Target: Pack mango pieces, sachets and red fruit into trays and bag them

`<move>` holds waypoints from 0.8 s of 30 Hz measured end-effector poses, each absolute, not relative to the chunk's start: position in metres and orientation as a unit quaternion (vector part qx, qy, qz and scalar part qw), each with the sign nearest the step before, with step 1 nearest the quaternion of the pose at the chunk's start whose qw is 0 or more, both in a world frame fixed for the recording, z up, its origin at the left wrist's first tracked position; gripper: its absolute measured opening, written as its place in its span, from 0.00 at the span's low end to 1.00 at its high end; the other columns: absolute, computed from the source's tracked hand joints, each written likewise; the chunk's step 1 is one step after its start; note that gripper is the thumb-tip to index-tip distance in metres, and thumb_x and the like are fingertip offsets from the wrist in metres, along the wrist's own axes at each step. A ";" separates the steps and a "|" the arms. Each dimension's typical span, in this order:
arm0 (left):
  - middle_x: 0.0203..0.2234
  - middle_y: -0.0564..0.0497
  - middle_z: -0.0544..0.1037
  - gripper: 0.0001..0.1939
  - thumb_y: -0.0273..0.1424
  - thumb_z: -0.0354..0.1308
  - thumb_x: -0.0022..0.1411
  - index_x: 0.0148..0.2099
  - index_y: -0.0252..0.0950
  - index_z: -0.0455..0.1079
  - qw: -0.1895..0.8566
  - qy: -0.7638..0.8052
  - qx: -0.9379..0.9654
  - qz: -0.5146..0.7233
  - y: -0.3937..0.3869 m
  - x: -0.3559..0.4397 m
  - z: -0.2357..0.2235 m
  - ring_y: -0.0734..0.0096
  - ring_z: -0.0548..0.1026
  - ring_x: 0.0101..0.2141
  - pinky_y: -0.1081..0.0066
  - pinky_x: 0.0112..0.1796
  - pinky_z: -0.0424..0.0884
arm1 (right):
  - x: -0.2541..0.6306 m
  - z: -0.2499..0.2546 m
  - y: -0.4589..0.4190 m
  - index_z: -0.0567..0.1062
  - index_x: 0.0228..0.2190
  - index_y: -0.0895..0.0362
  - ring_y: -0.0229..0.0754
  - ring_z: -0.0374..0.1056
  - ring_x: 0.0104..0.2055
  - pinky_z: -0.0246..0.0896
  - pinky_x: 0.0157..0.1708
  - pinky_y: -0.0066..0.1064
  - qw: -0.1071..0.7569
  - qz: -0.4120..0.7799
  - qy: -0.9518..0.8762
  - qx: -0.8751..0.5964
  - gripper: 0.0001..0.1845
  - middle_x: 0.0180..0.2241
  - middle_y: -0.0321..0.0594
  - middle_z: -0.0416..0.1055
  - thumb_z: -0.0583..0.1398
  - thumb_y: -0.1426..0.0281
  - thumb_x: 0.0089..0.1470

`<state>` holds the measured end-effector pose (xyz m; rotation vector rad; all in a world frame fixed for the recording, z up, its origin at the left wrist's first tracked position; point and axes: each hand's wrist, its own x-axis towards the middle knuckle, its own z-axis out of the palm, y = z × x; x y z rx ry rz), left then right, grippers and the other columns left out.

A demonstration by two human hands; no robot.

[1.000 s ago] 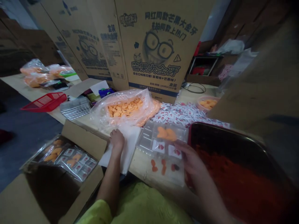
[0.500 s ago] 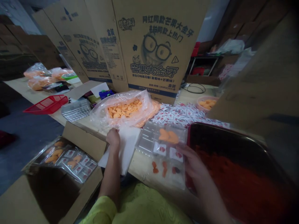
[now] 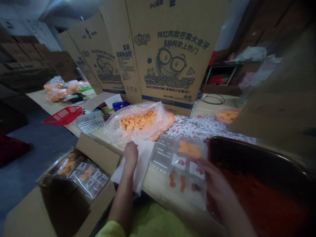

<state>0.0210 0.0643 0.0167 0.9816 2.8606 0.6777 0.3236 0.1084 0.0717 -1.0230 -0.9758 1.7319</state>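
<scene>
My left hand (image 3: 130,154) is curled with its fingers closed on the left edge of a stack of white sheets (image 3: 140,161) at the table's near edge. My right hand (image 3: 214,179) holds the right side of a clear plastic tray (image 3: 181,164) in a clear bag; the tray carries orange candies (image 3: 189,148), two small red-and-white sachets (image 3: 178,161) and a few red gummies (image 3: 182,183). A clear bag of orange candies (image 3: 139,121) lies just behind my left hand.
An open carton (image 3: 81,171) of packed trays stands at lower left. A dark metal pan (image 3: 259,177) of red pieces sits at right. Loose sachets (image 3: 202,125), a small bowl of candies (image 3: 227,115), a red basket (image 3: 64,115) and tall printed cartons (image 3: 172,52) line the table.
The view has swung a little, so everything sits slightly further right and lower in the picture. Both hands keep the same hold on the sheets and the tray.
</scene>
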 end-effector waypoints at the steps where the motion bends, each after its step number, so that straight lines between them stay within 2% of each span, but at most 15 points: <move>1: 0.36 0.34 0.75 0.13 0.32 0.48 0.64 0.42 0.28 0.68 0.029 0.921 0.323 0.217 0.062 0.023 0.022 0.52 0.75 0.38 0.63 0.35 0.66 | 0.325 0.072 0.110 0.80 0.29 0.55 0.46 0.73 0.31 0.70 0.29 0.32 0.426 0.711 -0.379 -0.412 0.15 0.34 0.42 0.77 0.70 0.70 0.32; 3: 0.32 0.36 0.76 0.15 0.34 0.45 0.65 0.44 0.28 0.67 0.036 0.917 0.332 0.217 0.055 0.025 0.033 0.52 0.76 0.36 0.62 0.35 0.66 | 0.327 0.073 0.115 0.79 0.30 0.54 0.44 0.73 0.30 0.70 0.28 0.30 0.424 0.731 -0.347 -0.407 0.15 0.34 0.40 0.77 0.70 0.70 0.33; 5: 0.28 0.41 0.77 0.14 0.35 0.45 0.65 0.46 0.31 0.64 0.055 0.899 0.354 0.254 0.045 0.028 0.044 0.57 0.76 0.34 0.64 0.34 0.67 | 0.329 0.076 0.121 0.79 0.31 0.56 0.43 0.73 0.29 0.70 0.28 0.30 0.444 0.733 -0.324 -0.400 0.15 0.33 0.40 0.77 0.69 0.70 0.34; 8: 0.27 0.50 0.76 0.16 0.36 0.52 0.62 0.50 0.37 0.60 0.175 0.773 0.401 0.459 0.028 0.034 0.063 0.66 0.76 0.29 0.69 0.32 0.69 | 0.330 0.084 0.129 0.79 0.31 0.58 0.45 0.73 0.31 0.71 0.31 0.32 0.484 0.724 -0.304 -0.387 0.14 0.35 0.43 0.77 0.67 0.72 0.36; 10: 0.29 0.53 0.75 0.25 0.37 0.60 0.56 0.53 0.39 0.57 0.281 0.636 0.408 0.591 0.017 0.041 0.077 0.69 0.76 0.28 0.70 0.30 0.70 | 0.329 0.092 0.132 0.79 0.31 0.59 0.45 0.73 0.32 0.71 0.32 0.32 0.513 0.714 -0.292 -0.377 0.13 0.35 0.43 0.77 0.66 0.73 0.37; 11: 0.30 0.54 0.75 0.29 0.36 0.63 0.52 0.54 0.40 0.56 0.324 0.586 0.409 0.620 0.012 0.044 0.083 0.70 0.75 0.27 0.71 0.29 0.71 | 0.329 0.096 0.133 0.79 0.31 0.59 0.44 0.73 0.33 0.71 0.33 0.32 0.524 0.710 -0.290 -0.370 0.12 0.35 0.42 0.77 0.66 0.73 0.38; 14: 0.29 0.53 0.76 0.37 0.37 0.64 0.51 0.59 0.41 0.53 0.421 0.513 0.421 0.618 0.003 0.054 0.094 0.71 0.74 0.22 0.73 0.23 0.68 | 0.325 0.107 0.135 0.79 0.32 0.59 0.44 0.73 0.34 0.71 0.35 0.32 0.543 0.706 -0.303 -0.340 0.11 0.34 0.42 0.77 0.63 0.72 0.41; 17: 0.26 0.51 0.76 0.36 0.40 0.60 0.55 0.61 0.36 0.52 0.476 0.500 0.427 0.584 0.004 0.065 0.092 0.68 0.76 0.23 0.72 0.24 0.69 | 0.320 0.115 0.137 0.79 0.34 0.58 0.43 0.73 0.37 0.71 0.35 0.32 0.569 0.701 -0.299 -0.311 0.12 0.35 0.40 0.77 0.62 0.72 0.43; 20: 0.24 0.51 0.76 0.34 0.38 0.62 0.53 0.59 0.34 0.57 0.498 0.502 0.430 0.562 0.012 0.080 0.082 0.67 0.76 0.27 0.71 0.29 0.69 | 0.315 0.120 0.141 0.78 0.35 0.57 0.41 0.73 0.37 0.70 0.36 0.30 0.593 0.700 -0.266 -0.296 0.12 0.35 0.38 0.77 0.60 0.73 0.45; 24: 0.20 0.57 0.73 0.32 0.33 0.67 0.46 0.53 0.34 0.63 0.500 0.496 0.427 0.568 0.024 0.098 0.068 0.73 0.73 0.25 0.74 0.29 0.67 | 0.307 0.121 0.143 0.79 0.34 0.57 0.40 0.72 0.37 0.69 0.39 0.30 0.630 0.684 -0.252 -0.268 0.11 0.34 0.37 0.77 0.59 0.73 0.46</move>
